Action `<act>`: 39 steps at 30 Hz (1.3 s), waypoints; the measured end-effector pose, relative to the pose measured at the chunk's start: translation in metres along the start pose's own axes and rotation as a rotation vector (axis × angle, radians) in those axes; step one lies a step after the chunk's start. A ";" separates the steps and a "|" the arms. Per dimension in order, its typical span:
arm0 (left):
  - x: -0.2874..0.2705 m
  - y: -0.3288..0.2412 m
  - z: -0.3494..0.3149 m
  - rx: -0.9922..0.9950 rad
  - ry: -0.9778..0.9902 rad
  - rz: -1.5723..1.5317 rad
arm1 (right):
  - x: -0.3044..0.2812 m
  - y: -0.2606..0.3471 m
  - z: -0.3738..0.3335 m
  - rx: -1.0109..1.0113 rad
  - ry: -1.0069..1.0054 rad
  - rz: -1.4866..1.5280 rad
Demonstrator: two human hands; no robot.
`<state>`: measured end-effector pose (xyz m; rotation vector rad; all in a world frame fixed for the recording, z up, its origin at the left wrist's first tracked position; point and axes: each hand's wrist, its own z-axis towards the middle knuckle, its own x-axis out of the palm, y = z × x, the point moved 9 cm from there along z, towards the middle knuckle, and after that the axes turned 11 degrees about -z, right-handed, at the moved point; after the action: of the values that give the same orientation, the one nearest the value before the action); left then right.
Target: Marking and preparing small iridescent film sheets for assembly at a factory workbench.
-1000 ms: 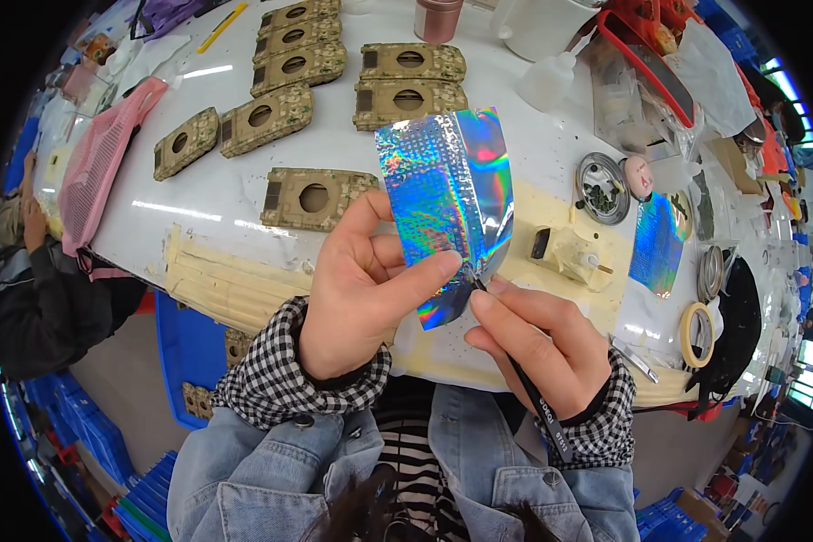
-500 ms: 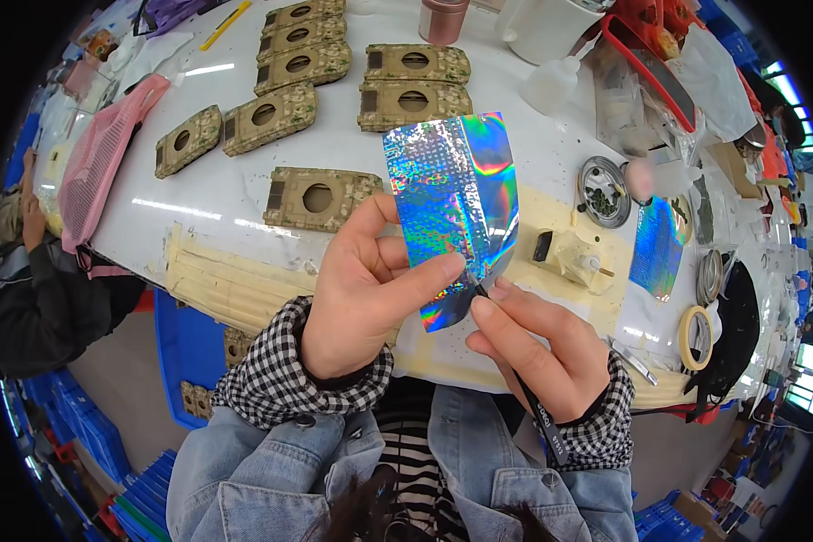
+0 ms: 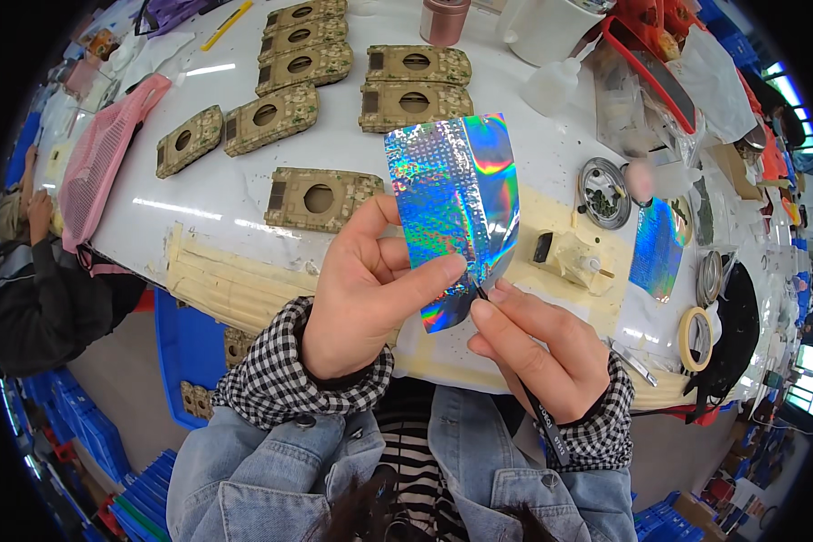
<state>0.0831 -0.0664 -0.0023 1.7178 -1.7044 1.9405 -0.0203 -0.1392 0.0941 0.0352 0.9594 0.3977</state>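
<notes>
My left hand [image 3: 352, 303] is closed on a shiny holographic foil sheet [image 3: 443, 194], thumb in front and fingers behind. The sheet stands tilted up over the table, patterned with small squares on its left part and smoother on the right. In my right hand [image 3: 546, 357] are slim black tweezers [image 3: 549, 432], pinched between thumb and fingers. Their tip meets the sheet's lower part, beside my left thumb; whether it grips anything is too small to tell. Just beyond my left hand lies a camouflage model tank hull [image 3: 289, 208] with a round hole.
Several more camouflage hulls [image 3: 415, 63] lie farther back. To the right are a tape-wrapped bottle [image 3: 569, 260], a round tin [image 3: 605, 192] with small green bits, another foil sheet [image 3: 657, 248] and a tape roll [image 3: 696, 339]. A pink mesh bag [image 3: 108, 172] lies left, near another person.
The tweezers' tip has drawn back very slightly down the foil sheet. Both hands keep almost the same place and hold.
</notes>
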 end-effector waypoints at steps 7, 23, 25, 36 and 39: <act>0.000 0.000 0.001 -0.004 0.001 -0.010 | -0.001 0.000 0.001 0.010 0.001 -0.003; -0.013 -0.019 0.003 0.185 -0.118 -0.055 | 0.024 0.015 -0.036 -0.097 0.205 -0.181; -0.012 -0.018 0.003 0.174 -0.110 -0.063 | 0.026 0.014 -0.035 -0.093 0.204 -0.199; -0.015 -0.017 0.004 0.182 -0.107 -0.057 | 0.031 0.010 -0.033 -0.049 0.230 -0.160; -0.015 -0.016 0.004 0.174 -0.096 -0.047 | 0.031 0.009 -0.033 -0.043 0.231 -0.154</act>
<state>0.1018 -0.0537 -0.0031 1.9195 -1.5474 2.0735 -0.0343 -0.1251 0.0524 -0.1260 1.1728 0.2835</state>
